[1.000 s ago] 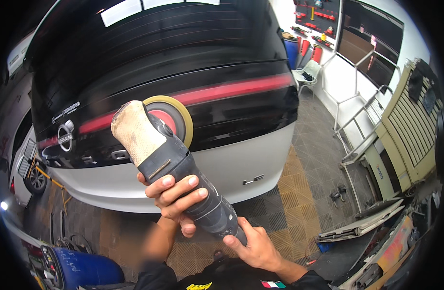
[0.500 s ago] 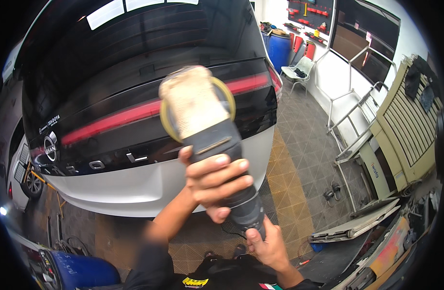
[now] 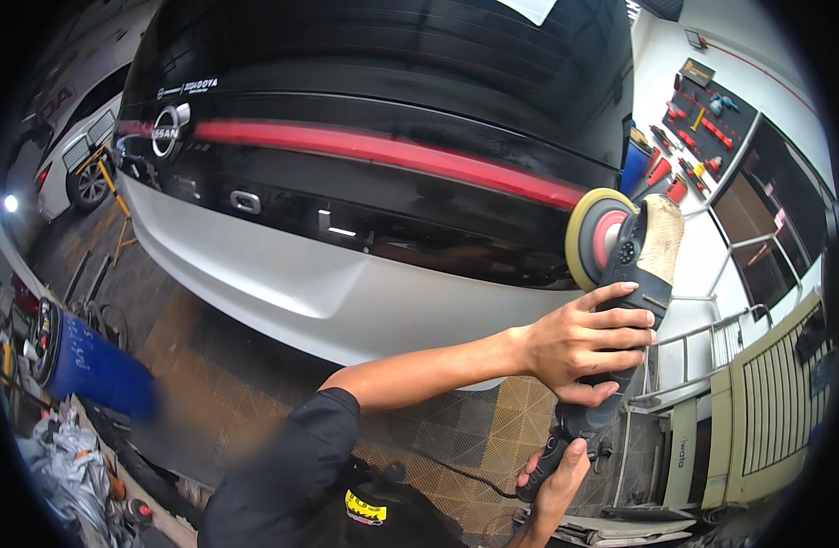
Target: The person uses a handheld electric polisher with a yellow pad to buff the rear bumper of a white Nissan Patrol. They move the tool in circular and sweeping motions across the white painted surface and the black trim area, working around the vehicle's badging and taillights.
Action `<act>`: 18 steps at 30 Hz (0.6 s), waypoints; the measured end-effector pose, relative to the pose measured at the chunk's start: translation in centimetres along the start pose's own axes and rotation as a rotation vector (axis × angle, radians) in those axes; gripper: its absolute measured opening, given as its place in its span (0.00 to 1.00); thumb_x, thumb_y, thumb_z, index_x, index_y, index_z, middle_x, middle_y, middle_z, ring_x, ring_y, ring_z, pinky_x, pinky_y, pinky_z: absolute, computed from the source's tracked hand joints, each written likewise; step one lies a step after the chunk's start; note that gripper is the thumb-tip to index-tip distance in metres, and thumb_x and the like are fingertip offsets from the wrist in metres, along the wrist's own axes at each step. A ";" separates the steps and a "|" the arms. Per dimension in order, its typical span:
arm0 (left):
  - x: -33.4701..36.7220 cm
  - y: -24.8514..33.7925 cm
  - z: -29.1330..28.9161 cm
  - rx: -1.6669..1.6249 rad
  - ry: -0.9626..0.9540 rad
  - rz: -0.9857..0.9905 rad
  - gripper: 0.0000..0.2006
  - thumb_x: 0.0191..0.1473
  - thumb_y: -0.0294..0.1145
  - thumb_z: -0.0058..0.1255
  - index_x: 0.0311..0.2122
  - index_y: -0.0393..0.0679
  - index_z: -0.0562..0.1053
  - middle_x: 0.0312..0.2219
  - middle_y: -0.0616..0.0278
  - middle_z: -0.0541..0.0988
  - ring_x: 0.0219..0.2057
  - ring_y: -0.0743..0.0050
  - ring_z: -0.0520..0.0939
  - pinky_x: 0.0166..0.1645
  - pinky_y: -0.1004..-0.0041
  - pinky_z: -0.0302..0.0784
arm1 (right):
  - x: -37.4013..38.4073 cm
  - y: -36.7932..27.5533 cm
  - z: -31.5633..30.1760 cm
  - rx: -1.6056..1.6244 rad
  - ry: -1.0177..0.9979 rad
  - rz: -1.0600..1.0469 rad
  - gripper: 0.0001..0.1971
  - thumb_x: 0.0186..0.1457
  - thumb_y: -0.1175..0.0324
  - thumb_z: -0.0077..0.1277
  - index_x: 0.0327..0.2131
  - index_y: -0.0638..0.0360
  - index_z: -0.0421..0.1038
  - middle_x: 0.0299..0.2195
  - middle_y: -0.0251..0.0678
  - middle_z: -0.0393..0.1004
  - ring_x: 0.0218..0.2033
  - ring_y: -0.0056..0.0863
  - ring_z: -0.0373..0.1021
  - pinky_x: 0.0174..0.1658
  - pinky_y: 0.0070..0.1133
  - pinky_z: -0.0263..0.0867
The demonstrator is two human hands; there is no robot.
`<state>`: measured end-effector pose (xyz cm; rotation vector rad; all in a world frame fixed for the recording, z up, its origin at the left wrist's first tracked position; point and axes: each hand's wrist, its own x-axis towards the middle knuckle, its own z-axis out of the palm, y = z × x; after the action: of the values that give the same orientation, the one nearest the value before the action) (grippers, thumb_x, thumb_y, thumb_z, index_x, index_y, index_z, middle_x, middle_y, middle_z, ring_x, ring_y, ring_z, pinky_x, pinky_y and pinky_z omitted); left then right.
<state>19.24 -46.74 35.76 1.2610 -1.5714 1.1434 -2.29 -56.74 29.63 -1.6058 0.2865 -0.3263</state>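
Observation:
A black electric polisher (image 3: 634, 265) with a tan cover over its head is held in both my hands at the right. Its round yellow-edged pad (image 3: 584, 239) faces left, beside the right end of the car's red light strip (image 3: 383, 153). Whether the pad touches the car I cannot tell. My left hand (image 3: 591, 345) wraps over the polisher's body, behind the head. Lower down, my right hand (image 3: 558, 479) is closed round the rear handle, from which a black cord (image 3: 461, 473) runs left. The car's glossy black tailgate (image 3: 438, 233) has a silver panel (image 3: 255, 265) below.
A blue barrel (image 3: 95, 365) stands at lower left by crumpled grey sheeting (image 3: 68, 475). Another car (image 3: 73, 173) is behind a yellow stand (image 3: 123, 205). At right are a tool board (image 3: 707, 119), a metal frame (image 3: 702, 352) and a louvred beige panel (image 3: 776, 406).
Both my hands have carried the polisher to the right. Its pad has turned sideways, now seen beside the tailgate's right end. My view has shifted too, with more of the left side showing.

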 end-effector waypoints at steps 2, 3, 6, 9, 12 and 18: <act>0.0 0.3 -0.5 0.055 -0.029 -0.019 0.23 0.51 0.46 0.56 0.47 0.41 0.81 0.56 0.55 0.81 0.67 0.54 0.74 0.76 0.35 0.51 | 0.4 -0.1 -0.3 -0.005 0.009 0.000 0.43 0.69 0.29 0.36 0.47 0.71 0.68 0.14 0.35 0.66 0.10 0.24 0.65 0.13 0.20 0.62; 0.3 0.3 -1.0 0.066 -0.059 0.010 0.23 0.51 0.46 0.56 0.47 0.42 0.81 0.57 0.55 0.81 0.67 0.54 0.74 0.76 0.35 0.50 | 0.6 -0.3 -0.3 -0.002 -0.022 -0.004 0.42 0.69 0.29 0.36 0.47 0.71 0.68 0.14 0.35 0.66 0.10 0.24 0.65 0.13 0.20 0.62; 1.6 0.3 -2.3 0.070 -0.109 0.105 0.23 0.51 0.50 0.56 0.44 0.42 0.82 0.53 0.55 0.83 0.64 0.55 0.77 0.75 0.36 0.53 | 1.1 -1.3 0.5 -0.012 -0.086 -0.009 0.42 0.69 0.29 0.36 0.48 0.70 0.67 0.15 0.35 0.66 0.11 0.23 0.66 0.14 0.19 0.62; 1.4 -0.3 -3.5 0.018 -0.155 0.116 0.24 0.50 0.54 0.55 0.39 0.42 0.83 0.45 0.57 0.85 0.57 0.55 0.83 0.73 0.39 0.58 | 0.9 -2.2 1.4 0.022 -0.193 0.014 0.43 0.65 0.27 0.42 0.48 0.69 0.65 0.18 0.36 0.71 0.15 0.23 0.70 0.18 0.19 0.65; 1.6 0.5 -3.8 0.024 -0.083 0.158 0.25 0.47 0.55 0.50 0.32 0.41 0.83 0.37 0.59 0.85 0.46 0.57 0.86 0.69 0.44 0.64 | -0.4 -2.3 1.3 0.099 -0.278 0.046 0.44 0.64 0.26 0.43 0.49 0.69 0.65 0.19 0.35 0.71 0.15 0.23 0.70 0.18 0.19 0.65; 1.2 1.8 -5.4 0.043 -0.006 0.151 0.26 0.44 0.55 0.46 0.30 0.40 0.82 0.34 0.59 0.84 0.44 0.58 0.86 0.67 0.46 0.68 | -1.7 -3.2 1.9 0.059 -0.288 0.059 0.43 0.64 0.27 0.44 0.48 0.69 0.65 0.19 0.36 0.72 0.15 0.23 0.70 0.18 0.19 0.65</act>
<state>17.52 -41.74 38.11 1.1907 -1.6773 1.2748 -3.23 -54.12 32.63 -1.5593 0.1013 -0.0555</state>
